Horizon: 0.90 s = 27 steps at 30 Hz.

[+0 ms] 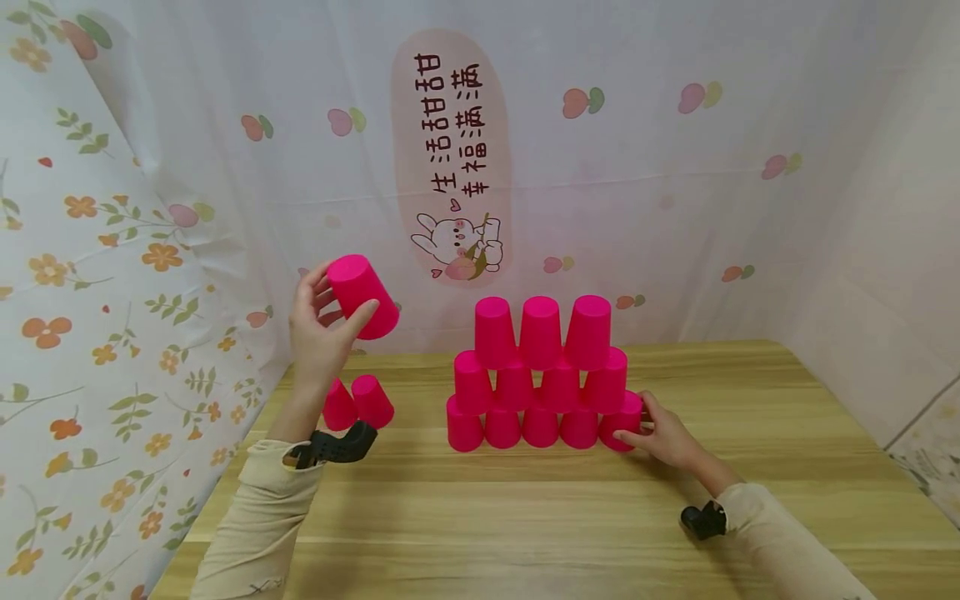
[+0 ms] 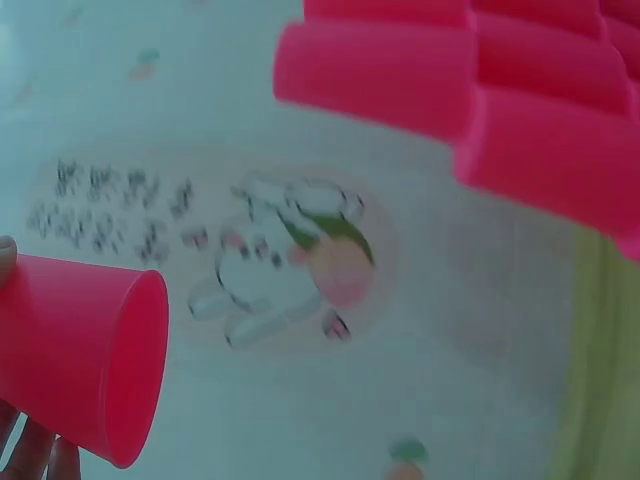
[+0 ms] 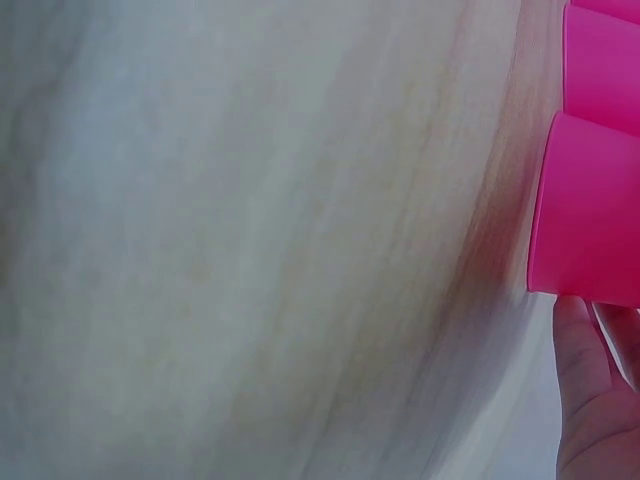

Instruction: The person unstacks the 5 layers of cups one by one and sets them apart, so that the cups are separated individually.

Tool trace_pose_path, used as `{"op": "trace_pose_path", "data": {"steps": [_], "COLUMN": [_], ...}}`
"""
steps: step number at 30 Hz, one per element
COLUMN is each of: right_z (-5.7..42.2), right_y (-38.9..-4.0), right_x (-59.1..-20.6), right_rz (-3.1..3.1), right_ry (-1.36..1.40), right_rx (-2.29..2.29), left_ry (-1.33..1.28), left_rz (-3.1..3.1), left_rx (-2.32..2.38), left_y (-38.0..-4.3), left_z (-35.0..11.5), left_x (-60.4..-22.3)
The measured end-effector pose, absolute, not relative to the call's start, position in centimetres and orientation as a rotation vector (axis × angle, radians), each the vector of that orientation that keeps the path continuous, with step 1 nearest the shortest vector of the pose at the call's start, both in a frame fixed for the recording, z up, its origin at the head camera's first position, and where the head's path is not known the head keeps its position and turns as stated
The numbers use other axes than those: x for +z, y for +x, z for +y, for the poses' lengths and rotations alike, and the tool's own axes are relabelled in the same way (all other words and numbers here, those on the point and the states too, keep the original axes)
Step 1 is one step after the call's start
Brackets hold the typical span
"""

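My left hand (image 1: 318, 325) holds a pink plastic cup (image 1: 363, 296) in the air, left of the stack, thumb on the near side and fingers round the far side. Tilted, the cup has its base up; its open rim faces right in the left wrist view. Upside-down pink cups form a stack (image 1: 540, 387) in three tiers, with three cups (image 1: 541, 333) on top. At the bottom right my right hand (image 1: 667, 437) grips the end cup (image 1: 621, 423), thumb in front and fingers behind. In the right wrist view, fingers (image 3: 580, 350) touch that cup's side.
Two more upside-down pink cups (image 1: 372, 402) stand on the wooden table (image 1: 480, 517) under the left forearm, which partly hides one. A printed curtain (image 1: 660, 217) hangs behind the table, and a floral one (image 1: 112, 333) along the left. Black bands sit on both wrists.
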State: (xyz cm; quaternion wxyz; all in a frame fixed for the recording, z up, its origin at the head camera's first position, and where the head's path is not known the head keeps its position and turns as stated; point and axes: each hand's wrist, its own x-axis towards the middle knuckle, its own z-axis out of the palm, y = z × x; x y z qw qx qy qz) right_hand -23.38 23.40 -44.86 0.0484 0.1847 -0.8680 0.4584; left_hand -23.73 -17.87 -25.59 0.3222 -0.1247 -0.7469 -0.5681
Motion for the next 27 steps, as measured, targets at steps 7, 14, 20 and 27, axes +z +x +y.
{"op": "trace_pose_path", "data": {"steps": [7,14,20,27], "right_z": [23.5,23.6,23.6,24.7], "right_y": [-23.3,-23.3,-23.6,-25.0], "right_x": [-44.9,-44.8,-45.2,-47.7], "right_rz": [-2.649,-2.646,-2.643,-2.651], "right_ry": [0.562,0.550,0.575,0.561], "right_rx": [1.374,1.365,1.398,1.400], "left_ry": [-0.046,0.122,0.226,0.315], "left_rz": [-2.040,-2.124,-2.112,-2.247], "left_rx": [-1.482,-1.418,-1.424,-1.463], "left_y": [-24.0,-23.9,-23.6,-23.7], "left_z": [-22.7,-25.9,-28.2,-29.1], "left_x": [-31.1,-36.7,-42.1,-44.6]}}
